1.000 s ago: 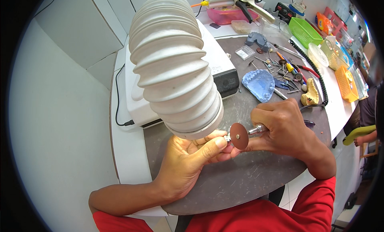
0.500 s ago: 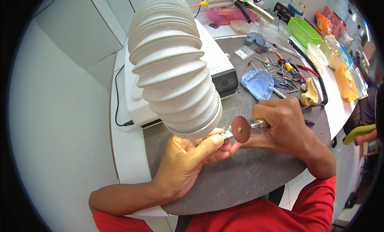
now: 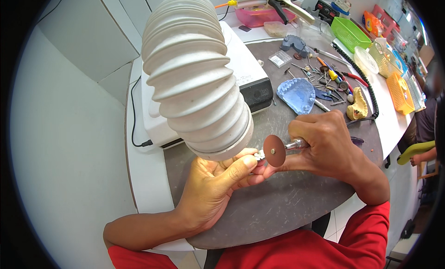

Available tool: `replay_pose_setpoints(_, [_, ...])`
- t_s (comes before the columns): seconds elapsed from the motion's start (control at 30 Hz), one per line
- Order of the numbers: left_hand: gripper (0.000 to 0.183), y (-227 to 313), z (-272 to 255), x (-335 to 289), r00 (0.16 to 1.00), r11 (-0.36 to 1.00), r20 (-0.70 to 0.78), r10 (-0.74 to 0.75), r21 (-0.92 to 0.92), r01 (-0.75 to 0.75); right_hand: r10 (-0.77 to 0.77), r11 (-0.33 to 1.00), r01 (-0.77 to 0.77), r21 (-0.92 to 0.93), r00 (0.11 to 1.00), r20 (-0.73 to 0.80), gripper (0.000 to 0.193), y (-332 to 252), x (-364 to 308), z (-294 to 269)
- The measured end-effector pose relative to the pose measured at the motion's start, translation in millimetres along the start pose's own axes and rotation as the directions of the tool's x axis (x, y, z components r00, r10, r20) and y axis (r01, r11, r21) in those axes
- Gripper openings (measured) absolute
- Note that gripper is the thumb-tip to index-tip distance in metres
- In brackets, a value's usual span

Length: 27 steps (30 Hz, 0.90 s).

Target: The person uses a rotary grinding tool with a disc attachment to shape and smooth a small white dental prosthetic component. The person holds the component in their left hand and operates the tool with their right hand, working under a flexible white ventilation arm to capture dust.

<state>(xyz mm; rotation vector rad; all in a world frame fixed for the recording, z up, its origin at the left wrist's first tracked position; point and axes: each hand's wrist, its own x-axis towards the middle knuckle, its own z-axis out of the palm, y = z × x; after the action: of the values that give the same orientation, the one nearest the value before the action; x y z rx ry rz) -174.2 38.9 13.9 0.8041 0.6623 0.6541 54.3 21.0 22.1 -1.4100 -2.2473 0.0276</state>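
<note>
My left hand (image 3: 214, 180) pinches a small whitish, tooth-shaped dental piece (image 3: 259, 154) between thumb and fingertips. Most of that piece is covered by the fingers and the disc. My right hand (image 3: 324, 141) is wrapped round a metal rotary handpiece (image 3: 296, 144), whose tip carries a reddish-brown disc (image 3: 276, 153). The disc stands right beside the dental piece; whether they touch I cannot tell. Fingertips of both hands meet just below it. Over my left fingers hangs the mouth of a ribbed white hose (image 3: 199, 79).
Behind the hands lie a blue dental cast (image 3: 296, 96), a yellowish cast (image 3: 357, 105), a grey cast (image 3: 295, 44) and several scattered burs and tools. A white machine (image 3: 252, 65) stands behind the hose. A black coiled cord (image 3: 366, 81) runs along the right. Baskets line the far right.
The view has shifted slightly, so the bench things sit a little further left. Both hands keep the same grips, with the disc still beside the dental piece.
</note>
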Motion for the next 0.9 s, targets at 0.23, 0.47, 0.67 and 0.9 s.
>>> replay_pose_setpoints(0.23, [0.011, -0.1, 0.6, 0.9, 1.000, 1.000, 0.004, 0.007, -0.016, -0.007, 0.007, 1.000, -0.007, 0.008, 1.000, 0.000, 0.065, 0.6, 0.0, 1.1])
replay_pose_setpoints(0.47, [0.011, -0.2, 0.0, 0.9, 1.000, 1.000, -0.001, -0.004, -0.004, 0.004, 0.017, 1.000, -0.017, 0.004, 0.999, 0.034, 0.065, 1.1, -0.1, -0.6])
replay_pose_setpoints(0.67, [0.011, 0.2, 0.4, 0.4, 1.000, 1.000, -0.014, -0.005, 0.001, 0.005, 0.021, 1.000, -0.021, 0.012, 0.999, 0.035, 0.063, 0.7, -0.5, -1.3])
replay_pose_setpoints(0.9, [0.010, 0.0, 1.2, 0.7, 1.000, 1.000, -0.017, 0.003, 0.007, -0.002, 0.007, 1.000, -0.008, 0.022, 1.000, 0.025, 0.062, 0.9, 0.2, 0.7])
